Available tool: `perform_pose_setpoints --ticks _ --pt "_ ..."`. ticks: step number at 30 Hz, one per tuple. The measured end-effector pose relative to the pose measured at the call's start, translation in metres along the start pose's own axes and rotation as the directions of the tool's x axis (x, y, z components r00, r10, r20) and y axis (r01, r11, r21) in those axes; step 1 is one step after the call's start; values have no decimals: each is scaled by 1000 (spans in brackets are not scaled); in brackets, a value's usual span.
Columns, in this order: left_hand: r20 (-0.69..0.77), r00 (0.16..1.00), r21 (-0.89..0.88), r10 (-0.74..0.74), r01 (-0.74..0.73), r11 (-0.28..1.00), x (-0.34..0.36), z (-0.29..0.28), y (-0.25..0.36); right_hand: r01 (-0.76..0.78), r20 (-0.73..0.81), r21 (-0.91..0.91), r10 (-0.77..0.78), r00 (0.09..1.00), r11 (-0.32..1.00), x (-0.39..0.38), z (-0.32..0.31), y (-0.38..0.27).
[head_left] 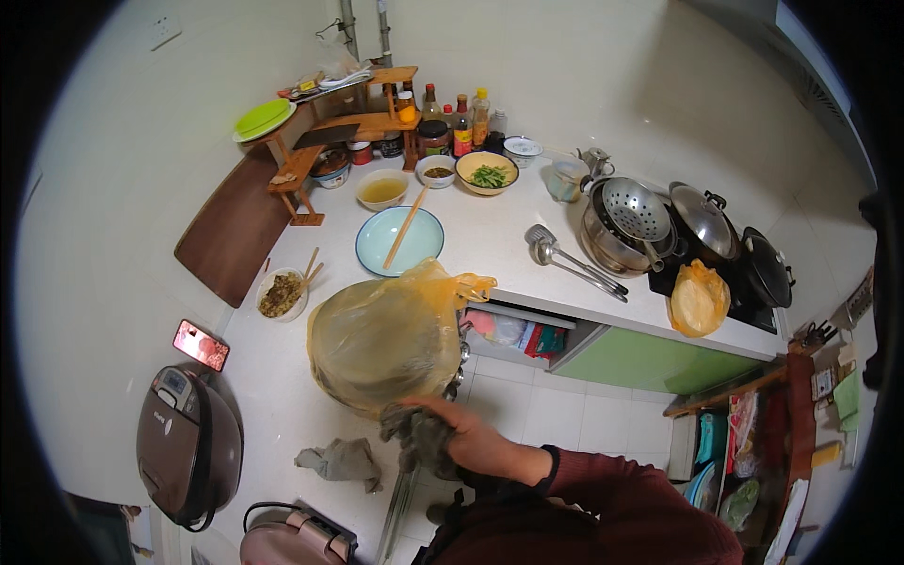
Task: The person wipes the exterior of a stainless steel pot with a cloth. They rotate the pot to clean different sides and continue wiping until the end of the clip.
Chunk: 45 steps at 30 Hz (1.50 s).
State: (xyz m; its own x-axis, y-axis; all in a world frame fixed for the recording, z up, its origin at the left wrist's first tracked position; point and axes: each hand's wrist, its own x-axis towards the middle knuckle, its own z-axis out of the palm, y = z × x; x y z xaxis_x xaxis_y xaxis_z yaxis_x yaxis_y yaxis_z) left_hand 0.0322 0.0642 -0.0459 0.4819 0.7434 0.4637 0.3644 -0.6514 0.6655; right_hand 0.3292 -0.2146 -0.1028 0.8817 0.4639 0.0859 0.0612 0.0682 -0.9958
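A crumpled dark grey cloth is clamped in the right hand, with the fingers closed around it, at the front edge of the white countertop. The cloth is held just beside the lower edge of a large, round shape wrapped in a yellow plastic bag; whether the two are touching cannot be told. A lighter grey cloth is left crumpled on the counter to the left of the hand. Farther left, a brown rice cooker and a phone with a lit screen are seen, and a pink appliance is partly cut off by the lower edge of the view. Beyond the bag, a pair of chopsticks is laid across a light blue plate, behind which a bowl of yellowish liquid and a bowl of chopped greens are set out. To the right, metal utensils are laid near a perforated steel ladle, which is rested on stacked pots.
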Motion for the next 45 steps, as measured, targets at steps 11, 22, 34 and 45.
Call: perform_pose_setpoints --ticks 11,22,34,45 --pt "733 652 -467 -195 690 553 22 142 75 -106 -349 87 130 928 991 -78 -46 26" --pt "879 424 -326 -218 867 376 -11 225 43 -205 -451 -1 182 874 979 -84 -90 57" --pt "783 502 -369 -368 851 374 -29 275 55 -327 -372 -120 263 890 937 172 -229 81" --pt "777 456 -400 -434 890 221 -46 332 115 -381 -194 -199 344 919 903 319 -244 157"
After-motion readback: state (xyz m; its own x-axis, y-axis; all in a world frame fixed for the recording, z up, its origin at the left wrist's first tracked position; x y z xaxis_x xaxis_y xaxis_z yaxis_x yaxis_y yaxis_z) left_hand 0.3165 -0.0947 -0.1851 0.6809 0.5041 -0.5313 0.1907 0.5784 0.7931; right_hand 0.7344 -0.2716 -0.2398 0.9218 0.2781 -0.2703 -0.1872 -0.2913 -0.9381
